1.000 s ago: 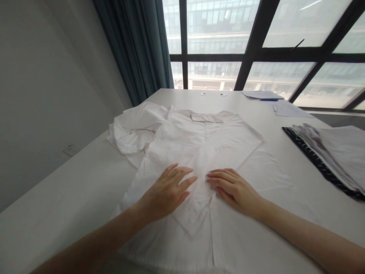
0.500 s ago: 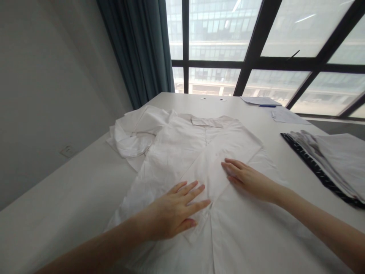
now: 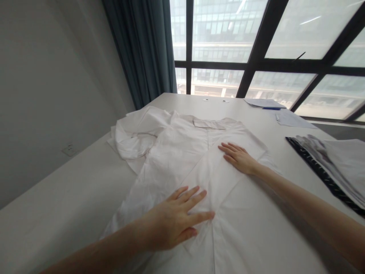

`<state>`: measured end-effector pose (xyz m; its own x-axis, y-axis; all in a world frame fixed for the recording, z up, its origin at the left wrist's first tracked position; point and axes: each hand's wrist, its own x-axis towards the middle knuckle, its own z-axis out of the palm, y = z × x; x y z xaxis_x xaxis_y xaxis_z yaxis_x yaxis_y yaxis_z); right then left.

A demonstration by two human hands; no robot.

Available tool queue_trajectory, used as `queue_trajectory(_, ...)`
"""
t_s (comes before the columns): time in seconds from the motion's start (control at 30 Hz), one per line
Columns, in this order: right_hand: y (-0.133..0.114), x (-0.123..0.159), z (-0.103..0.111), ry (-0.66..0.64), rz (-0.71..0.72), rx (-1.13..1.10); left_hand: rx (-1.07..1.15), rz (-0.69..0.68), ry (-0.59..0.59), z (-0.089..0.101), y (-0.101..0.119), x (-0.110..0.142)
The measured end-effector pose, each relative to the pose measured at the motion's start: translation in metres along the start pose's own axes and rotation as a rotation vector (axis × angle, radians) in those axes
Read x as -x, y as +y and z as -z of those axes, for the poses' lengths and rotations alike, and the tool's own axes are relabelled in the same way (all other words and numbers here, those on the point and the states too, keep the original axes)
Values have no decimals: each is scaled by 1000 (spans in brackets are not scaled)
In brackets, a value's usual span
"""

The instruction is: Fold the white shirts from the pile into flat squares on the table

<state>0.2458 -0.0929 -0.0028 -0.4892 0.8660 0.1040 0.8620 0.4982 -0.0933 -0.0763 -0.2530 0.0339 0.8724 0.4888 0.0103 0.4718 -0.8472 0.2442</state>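
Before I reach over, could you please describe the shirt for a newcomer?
Find the white table by the window. Beneath the left hand and right hand is the white shirt, one sleeve across its front, spread out unlike the layered cloth at right.

Desk [image 3: 71, 198]: white top. On its far right part, a paper sheet [image 3: 261, 103], a blue pen [image 3: 271, 108] along that sheet's near edge, and a second sheet [image 3: 295, 120] slightly closer. At its far middle, two small pale fittings with dark centres. On its right side, a pile of folded pale cloth [image 3: 349, 158], bordered by a black, white-marked strip [image 3: 322, 173]; marks too small to read. Beyond the desk: dark-framed window [image 3: 219, 47], building outside. Behind its far left corner: blue curtain [image 3: 142, 49]. Left of it: shaded wall [image 3: 51, 95] with socket plate [image 3: 69, 150].
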Motion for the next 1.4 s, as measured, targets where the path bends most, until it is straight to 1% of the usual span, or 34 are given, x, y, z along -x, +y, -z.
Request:
queue_trajectory(0.07, 21, -12, -1, 4, -65, 27, 4, 12, -21, 1, 0, 0)
queue_trajectory(0.17, 44, -31, -2, 2, -133, 47, 8, 30, -48, 2, 1, 0)
queue_trajectory(0.33, 69, -59, -4, -18, -254, 73, 11, 39, -84, 5, 1, -1)
queue_trajectory(0.5, 88, -74, -4, -28, -340, 82, 10, 42, -98, 5, 0, -1)
queue_trajectory(0.63, 99, -82, -5, -11, -420, 89, 19, 38, -73, 5, 0, 0)
queue_trajectory(0.73, 103, -86, -6, 31, -482, 104, 26, 33, -55, 4, 1, 0)
queue_trajectory(0.83, 99, -85, -5, 110, -541, 134, 29, 33, -55, 4, 1, 0)
queue_trajectory(0.9, 91, -82, -2, 187, -552, 163, 29, 36, -57, 4, 1, 0)
queue_trajectory(0.97, 79, -77, 1, 266, -500, 192, 29, 37, -47, 4, 0, 0)
queue_trajectory(1.03, 64, -71, 5, 317, -392, 208, 30, 32, -29, 5, 0, 0)
queue_trajectory(1.13, 35, -53, 6, 329, -248, 198, 20, 34, -14, 4, 0, -1)
queue_trajectory(1.23, 7, -23, 5, 276, -121, 168, -3, 54, -10, 2, 1, -2)
queue_trajectory(1.3, -2, 2, 4, 213, -4, 147, -4, 57, -17, 2, 2, -2)
queue_trajectory(1.37, 2, 23, 3, 127, 78, 109, 0, 51, -38, 3, 3, -3)
queue_trajectory(1.4, 9, 31, 2, 84, 66, 90, 2, 51, -52, 3, 3, -3)
